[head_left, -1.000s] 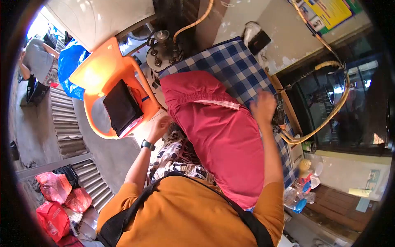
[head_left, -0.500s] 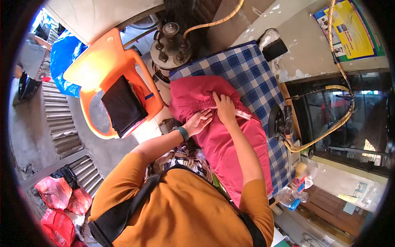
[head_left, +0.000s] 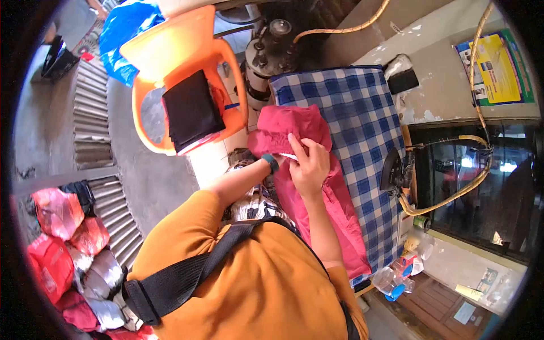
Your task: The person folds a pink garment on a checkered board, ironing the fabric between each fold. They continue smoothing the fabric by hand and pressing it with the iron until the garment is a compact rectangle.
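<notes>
A pink garment (head_left: 348, 221) with a gathered, elastic-looking band lies partly folded on a blue-and-white checked cloth (head_left: 362, 130). My right hand (head_left: 310, 165) rests over the gathered band with its fingers bent and gripping the fabric, the index finger reaching furthest forward. Of my left hand (head_left: 279, 160), only the part by the dark wristband shows; its fingers are hidden under the pink cloth and behind my right hand. A dark iron (head_left: 391, 170) stands at the right edge of the checked cloth, apart from both hands.
An orange chair (head_left: 175, 39) at the left holds folded black cloth (head_left: 195, 110). Behind it stands a metal boiler (head_left: 266, 59) with a wrapped hose (head_left: 345, 29). Plastic bottles (head_left: 391, 283) stand at the lower right. Bagged items (head_left: 56, 212) lie at the lower left.
The pink garment has been gathered toward my body, baring more checked cloth on the right. My left hand has slipped under the fabric. The view has shifted.
</notes>
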Demonstrator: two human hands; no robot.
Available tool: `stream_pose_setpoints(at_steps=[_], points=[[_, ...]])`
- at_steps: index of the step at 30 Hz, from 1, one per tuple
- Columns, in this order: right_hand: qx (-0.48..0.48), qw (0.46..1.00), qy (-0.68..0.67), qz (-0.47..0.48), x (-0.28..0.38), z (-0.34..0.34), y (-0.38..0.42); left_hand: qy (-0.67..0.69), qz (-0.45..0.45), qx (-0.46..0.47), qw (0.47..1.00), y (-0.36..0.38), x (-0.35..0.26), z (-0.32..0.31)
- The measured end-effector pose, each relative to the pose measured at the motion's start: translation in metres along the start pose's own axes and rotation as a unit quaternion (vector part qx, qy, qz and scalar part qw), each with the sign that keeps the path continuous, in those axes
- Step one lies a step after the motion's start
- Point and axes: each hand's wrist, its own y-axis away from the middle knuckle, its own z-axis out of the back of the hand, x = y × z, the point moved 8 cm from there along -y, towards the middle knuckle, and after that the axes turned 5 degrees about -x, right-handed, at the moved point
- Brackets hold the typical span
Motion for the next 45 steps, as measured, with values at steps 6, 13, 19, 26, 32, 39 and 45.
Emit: stream_pose_setpoints(at_steps=[6,13,19,26,32,39,45], points=[[-0.099,0.994,0.040,0.020,0.028,0.123,0.030,0.027,-0.011,0.011,1.000,0.053,-0.015,-0.010],[-0.292,0.934,0.206,0.000,0.041,0.272,0.062,0.033,-0.012,0.023,0.999,0.125,-0.014,-0.040],[-0.416,0.813,0.403,0.064,0.055,0.384,0.066,-0.003,-0.014,0.050,0.999,0.158,-0.013,-0.019],[-0.458,0.724,0.510,0.074,0.013,0.531,0.082,-0.141,-0.123,-0.056,0.981,0.168,-0.060,0.089],[-0.462,0.660,0.569,0.167,0.124,0.533,0.055,-0.382,-0.151,-0.232,0.882,0.080,-0.097,0.215],[-0.519,0.636,0.566,0.076,0.157,0.528,0.126,-0.454,-0.080,-0.154,0.874,0.052,-0.070,0.250],[-0.539,0.624,0.555,-0.111,0.140,0.479,0.230,-0.441,-0.098,-0.137,0.882,0.084,-0.063,0.261]])
